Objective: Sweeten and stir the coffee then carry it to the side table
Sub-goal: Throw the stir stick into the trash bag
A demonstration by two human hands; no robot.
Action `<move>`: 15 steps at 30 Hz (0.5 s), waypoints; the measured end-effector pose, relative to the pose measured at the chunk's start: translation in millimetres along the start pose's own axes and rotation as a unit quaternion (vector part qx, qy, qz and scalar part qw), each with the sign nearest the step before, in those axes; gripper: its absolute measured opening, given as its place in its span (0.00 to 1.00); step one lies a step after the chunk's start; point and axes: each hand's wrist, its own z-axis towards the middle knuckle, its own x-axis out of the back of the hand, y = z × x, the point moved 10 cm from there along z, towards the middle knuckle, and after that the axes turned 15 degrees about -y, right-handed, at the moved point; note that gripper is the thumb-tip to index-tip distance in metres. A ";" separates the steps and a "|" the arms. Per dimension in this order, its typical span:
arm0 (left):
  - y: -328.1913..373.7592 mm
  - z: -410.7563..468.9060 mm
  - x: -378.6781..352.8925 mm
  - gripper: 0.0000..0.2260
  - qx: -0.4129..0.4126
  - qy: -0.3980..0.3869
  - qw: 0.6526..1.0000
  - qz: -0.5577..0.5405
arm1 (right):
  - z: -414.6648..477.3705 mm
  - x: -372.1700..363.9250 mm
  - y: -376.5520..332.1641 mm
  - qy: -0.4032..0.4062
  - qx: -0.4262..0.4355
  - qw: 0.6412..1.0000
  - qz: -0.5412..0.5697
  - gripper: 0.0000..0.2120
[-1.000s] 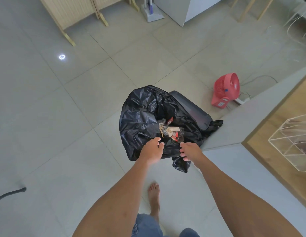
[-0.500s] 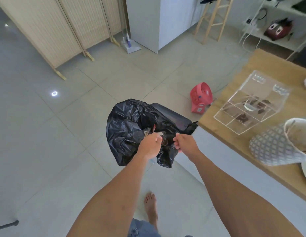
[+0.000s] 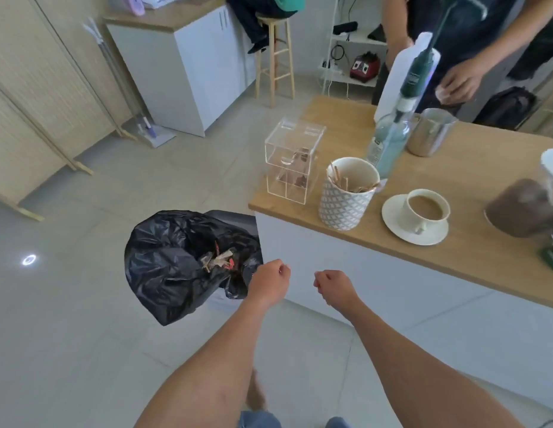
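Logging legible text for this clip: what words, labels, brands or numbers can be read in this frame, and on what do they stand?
Nothing here can be read as words or numbers.
Too blurred: the print on the bottle label.
Too blurred: a pale marking on the green bottle top.
Too small: white marks on the red appliance on the far shelf.
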 end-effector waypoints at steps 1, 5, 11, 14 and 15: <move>9.6 -0.7 -11.6 0.15 -0.007 -0.009 1.000 0.000 | -9.5 10.6 9.9 0.007 -0.004 1.000 0.004 0.17; 57.6 -7.4 -62.2 0.15 -0.030 -0.041 0.998 0.024 | -55.1 61.7 53.6 0.054 -0.009 0.998 0.031 0.17; 109.0 -12.0 -117.2 0.16 -0.062 -0.088 0.994 0.002 | -105.3 119.7 102.9 0.106 -0.036 0.992 0.052 0.16; 129.7 -13.7 -133.8 0.15 -0.074 -0.105 0.992 -0.018 | -125.5 146.2 117.9 0.128 -0.044 0.988 0.068 0.16; 135.2 -13.4 -137.0 0.15 -0.075 -0.107 0.991 -0.023 | -130.8 154.5 119.8 0.135 -0.043 0.987 0.073 0.16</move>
